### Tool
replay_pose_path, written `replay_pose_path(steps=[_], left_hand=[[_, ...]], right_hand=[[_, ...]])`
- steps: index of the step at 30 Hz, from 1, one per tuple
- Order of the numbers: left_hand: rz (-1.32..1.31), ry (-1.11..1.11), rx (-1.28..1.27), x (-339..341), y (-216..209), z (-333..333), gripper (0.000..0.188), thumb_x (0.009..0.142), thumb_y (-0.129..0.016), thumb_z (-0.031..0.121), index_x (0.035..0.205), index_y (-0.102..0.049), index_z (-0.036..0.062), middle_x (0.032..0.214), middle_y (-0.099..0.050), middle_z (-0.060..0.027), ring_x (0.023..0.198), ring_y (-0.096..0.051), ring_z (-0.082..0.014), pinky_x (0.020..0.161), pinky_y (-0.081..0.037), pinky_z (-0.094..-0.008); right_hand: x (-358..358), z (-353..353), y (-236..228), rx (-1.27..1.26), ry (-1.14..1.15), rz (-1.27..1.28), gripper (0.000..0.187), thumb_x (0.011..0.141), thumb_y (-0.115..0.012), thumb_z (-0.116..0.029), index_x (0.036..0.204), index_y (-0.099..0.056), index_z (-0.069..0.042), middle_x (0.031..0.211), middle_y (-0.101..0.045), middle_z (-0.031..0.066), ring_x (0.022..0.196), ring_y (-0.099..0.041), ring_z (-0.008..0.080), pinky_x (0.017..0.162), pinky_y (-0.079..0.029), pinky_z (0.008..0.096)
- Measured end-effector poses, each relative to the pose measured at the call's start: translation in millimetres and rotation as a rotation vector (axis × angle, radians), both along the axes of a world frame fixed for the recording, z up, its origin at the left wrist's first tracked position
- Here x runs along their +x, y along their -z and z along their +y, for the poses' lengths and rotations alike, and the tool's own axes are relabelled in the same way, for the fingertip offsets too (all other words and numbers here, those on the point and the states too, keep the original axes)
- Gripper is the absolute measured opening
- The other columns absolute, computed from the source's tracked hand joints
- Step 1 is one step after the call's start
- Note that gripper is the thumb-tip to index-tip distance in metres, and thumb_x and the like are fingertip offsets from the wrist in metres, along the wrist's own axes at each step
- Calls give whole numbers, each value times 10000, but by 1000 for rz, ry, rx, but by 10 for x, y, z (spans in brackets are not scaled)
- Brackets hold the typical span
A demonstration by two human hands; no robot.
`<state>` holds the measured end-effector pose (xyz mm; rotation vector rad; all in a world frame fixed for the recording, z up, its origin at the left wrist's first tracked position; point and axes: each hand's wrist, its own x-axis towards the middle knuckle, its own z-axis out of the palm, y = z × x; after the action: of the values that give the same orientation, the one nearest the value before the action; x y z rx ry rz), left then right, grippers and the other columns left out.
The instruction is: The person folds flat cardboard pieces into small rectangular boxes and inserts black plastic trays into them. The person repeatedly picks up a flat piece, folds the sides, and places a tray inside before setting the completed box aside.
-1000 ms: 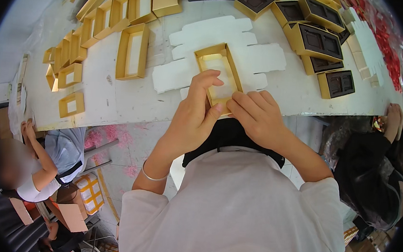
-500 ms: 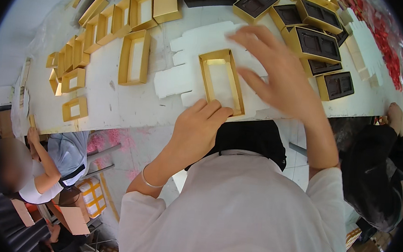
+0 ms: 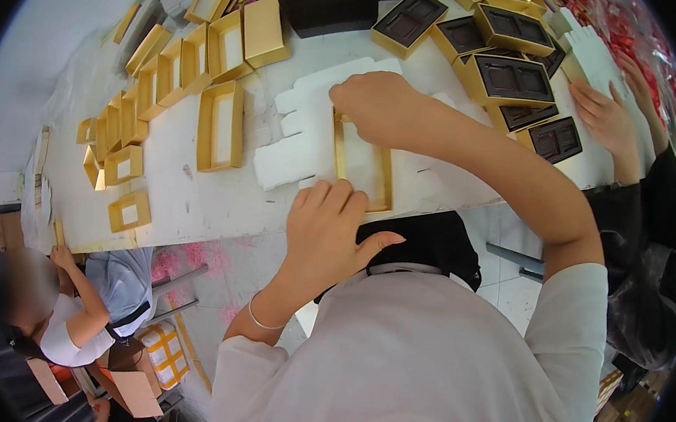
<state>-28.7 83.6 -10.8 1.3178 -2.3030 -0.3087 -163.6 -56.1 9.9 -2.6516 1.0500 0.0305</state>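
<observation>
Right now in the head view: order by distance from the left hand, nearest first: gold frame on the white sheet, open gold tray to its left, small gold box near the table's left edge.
Left hand:
1. Gold frame, touching its near end.
2. Open gold tray, up-left.
3. Small gold box, far left.

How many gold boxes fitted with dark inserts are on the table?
6: one at top centre, four clustered right of it, one nearest the co-worker's hand. Others may be hidden.

Gold box frame (image 3: 363,167), white die-cut card (image 3: 304,141), gold trays with dark brown inserts (image 3: 515,78), white table (image 3: 172,198)
</observation>
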Motion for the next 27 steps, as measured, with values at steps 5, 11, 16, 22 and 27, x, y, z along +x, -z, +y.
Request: replay_pose_path(steps=[5,11,16,22,27], left_hand=[[1,-37,-99,93,96,-75,296,673,-789,241,797,-591,59,929,-546,-89,842,-534,-274,746,-429,-371],[144,-25,15,314,-38,-290,530,671,-787,178,1127,-544,61,1314,-459,-163,1068,-543,-350,899,-447,-420],[138,-104,37,421,83,-277,688,668,-829,192,1258,-500,58,1296,-518,-142,1174,-496,-342,984,-404,-420],[295,-107,191,397,114,-333,705,654,-842,149,1265,-502,62,1221,-566,-118,1150,-505,-316,1001,-389,-402],[330,-84,231,415,115,-373,722,656,-843,153,1279,-490,60,1231,-561,-114,1170,-500,-307,1023,-378,-399]], right_hand=[[-229,34,-81,38,11,-9,274,786,-594,-9,1059,-572,6,904,-638,206,870,-631,375,744,-504,446],[-539,-717,-748,-980,136,-420,245,865,-681,-245,989,-631,-40,837,-641,128,748,-639,231,679,-508,338],[-340,-1278,-861,-730,43,-401,222,782,-667,-99,948,-658,49,925,-661,217,824,-625,357,763,-494,386],[-396,-1212,-1183,-346,227,-481,173,823,-664,-107,806,-661,65,651,-624,182,616,-631,281,580,-487,379],[-373,-1160,-1289,-326,356,-679,212,856,-662,-141,802,-648,63,613,-594,152,567,-601,211,548,-471,359]])
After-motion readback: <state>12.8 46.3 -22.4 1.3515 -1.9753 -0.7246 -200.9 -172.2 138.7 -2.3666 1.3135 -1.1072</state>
